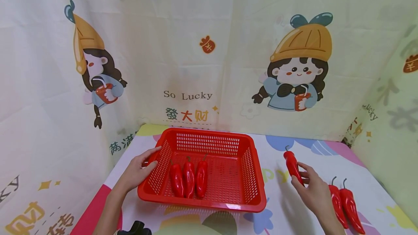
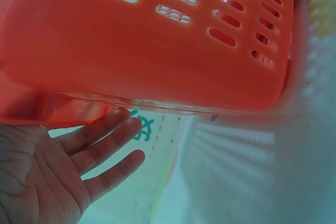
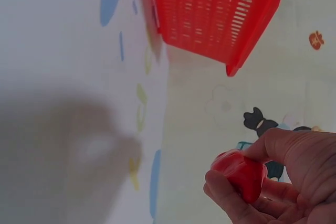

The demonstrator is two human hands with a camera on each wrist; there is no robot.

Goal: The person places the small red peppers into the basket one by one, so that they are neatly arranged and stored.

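My right hand pinches a glossy red chili pepper between thumb and fingers, its stem pointing up and away. The hand holds it above the table, right of the red plastic basket; in the right wrist view the pepper's blunt red end shows between the fingertips. On the basket's left rim rests my left hand, thumb and forefinger over the edge. Below that rim, the left wrist view shows its other fingers straight and spread. Inside the basket, three red chili peppers lie side by side on the left.
Two more red chili peppers lie on the patterned table at the right, beside my right forearm. A printed curtain hangs behind and along both sides of the table. A dark object shows at the bottom edge.
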